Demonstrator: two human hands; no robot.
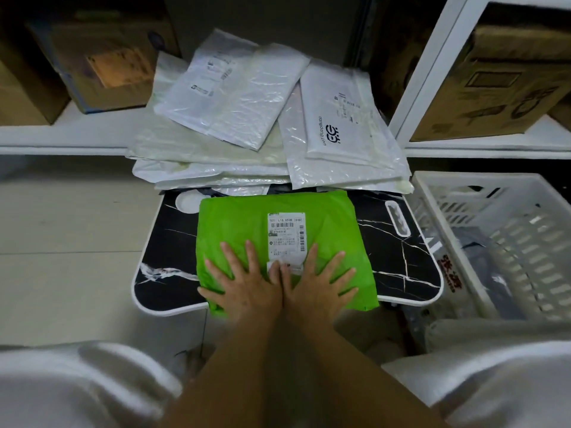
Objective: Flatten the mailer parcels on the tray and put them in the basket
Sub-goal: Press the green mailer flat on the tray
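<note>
On black marble tray (401, 251), centre: green mailer (247, 223), label up. Pressed flat by left hand (247, 288) & right hand (318, 288), fingers splayed, gripping nothing. White basket (432, 211) just right of tray; white mailers (234, 97) piled behind.

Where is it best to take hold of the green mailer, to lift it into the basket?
Probably the right edge of the green mailer: it lies flat, bare tray beside it leaves room for fingers, and the basket is on that side.
</note>
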